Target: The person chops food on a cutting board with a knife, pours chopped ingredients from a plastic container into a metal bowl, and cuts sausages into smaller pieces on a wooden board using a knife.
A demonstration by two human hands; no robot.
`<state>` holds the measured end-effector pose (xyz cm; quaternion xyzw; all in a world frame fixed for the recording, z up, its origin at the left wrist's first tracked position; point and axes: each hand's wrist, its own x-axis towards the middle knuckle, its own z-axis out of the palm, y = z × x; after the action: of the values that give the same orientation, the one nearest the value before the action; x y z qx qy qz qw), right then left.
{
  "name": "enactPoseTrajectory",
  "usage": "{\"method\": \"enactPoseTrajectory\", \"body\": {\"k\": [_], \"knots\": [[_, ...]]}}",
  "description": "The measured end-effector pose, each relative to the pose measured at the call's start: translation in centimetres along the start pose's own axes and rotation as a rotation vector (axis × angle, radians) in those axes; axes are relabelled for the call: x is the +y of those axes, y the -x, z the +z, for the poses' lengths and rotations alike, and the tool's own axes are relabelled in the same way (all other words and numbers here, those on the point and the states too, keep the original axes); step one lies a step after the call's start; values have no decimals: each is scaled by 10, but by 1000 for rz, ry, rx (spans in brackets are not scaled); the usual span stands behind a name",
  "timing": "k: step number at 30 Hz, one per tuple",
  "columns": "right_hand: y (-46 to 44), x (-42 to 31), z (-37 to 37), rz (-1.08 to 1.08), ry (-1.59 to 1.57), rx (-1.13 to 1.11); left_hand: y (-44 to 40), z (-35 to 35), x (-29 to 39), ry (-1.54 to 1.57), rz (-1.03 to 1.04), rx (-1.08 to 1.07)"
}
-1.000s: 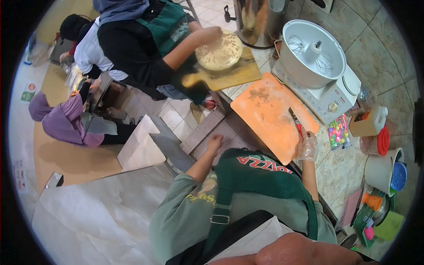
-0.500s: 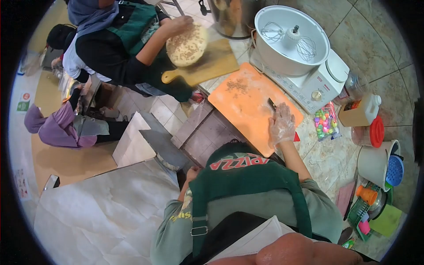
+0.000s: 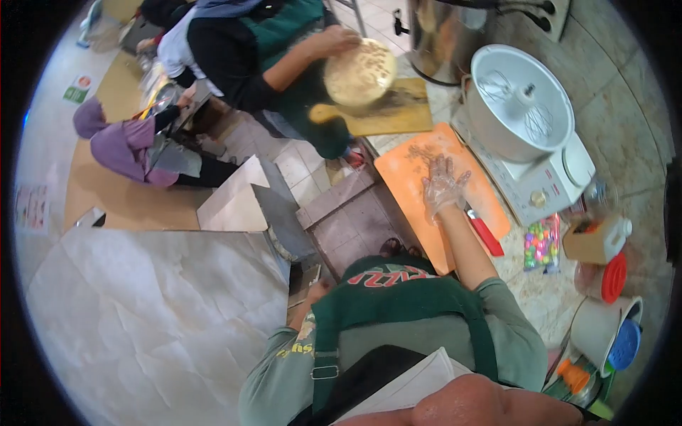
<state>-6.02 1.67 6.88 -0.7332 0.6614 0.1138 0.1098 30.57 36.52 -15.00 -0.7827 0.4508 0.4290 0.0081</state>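
My right hand (image 3: 445, 186), in a clear plastic glove, lies with fingers spread on the orange cutting board (image 3: 406, 186). Its fingertips reach brown crumbs (image 3: 420, 152) near the board's far end. Beside the wrist rests a knife (image 3: 486, 233) with a red handle, which my hand does not hold. My left hand (image 3: 317, 292) is low at the left edge of my green apron (image 3: 398, 302), by an opening under the paper-covered surface. Its fingers are too small and partly hidden to make out.
A white mixer (image 3: 522, 103) stands right of the board, with a candy bag (image 3: 542, 245) and a jug (image 3: 598, 240) nearer. Another person (image 3: 234, 64) holds a crumb-topped round (image 3: 360, 72) over a wooden board (image 3: 398, 106). Further left is a person in purple (image 3: 131, 153).
My right hand has let go of the knife and slid up the board to the crumbs. My left hand has come down and back beside the apron.
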Motion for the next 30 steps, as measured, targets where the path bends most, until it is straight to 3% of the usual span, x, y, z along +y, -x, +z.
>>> {"method": "enactPoseTrajectory", "body": {"k": [1, 3, 5, 9, 11, 13, 16, 17, 19, 23, 30], "knots": [[-5, -4, 0, -31, 8, 19, -42, 8, -12, -42, 76, 2], [-10, -1, 14, -124, -24, 408, -32, 8, -16, -50, -12, -1], [-19, 4, 22, -157, -316, 458, -28, 18, -16, -37, -107, -3], [-9, 8, 5, -109, -378, 305, -18, 22, 1, 4, -78, 29], [-8, 8, 12, -161, -410, 549, -15, 6, 22, 42, -57, 14], [-7, 1, 6, -232, -246, 828, -18, -12, 36, 58, -2, 20], [-13, -12, 3, -289, -270, 984, -50, -17, 29, 265, 26, 83], [-18, -17, 2, -307, -271, 993, -60, -24, 28, 277, 25, 99], [-31, -32, -2, -222, -567, 682, -64, -60, 39, 163, 47, 55], [-42, -95, -26, -333, -657, 763, -80, -113, 29, 234, 35, 125], [-56, -223, -49, -628, -516, 677, -86, -196, 7, 339, -67, 402]]}}
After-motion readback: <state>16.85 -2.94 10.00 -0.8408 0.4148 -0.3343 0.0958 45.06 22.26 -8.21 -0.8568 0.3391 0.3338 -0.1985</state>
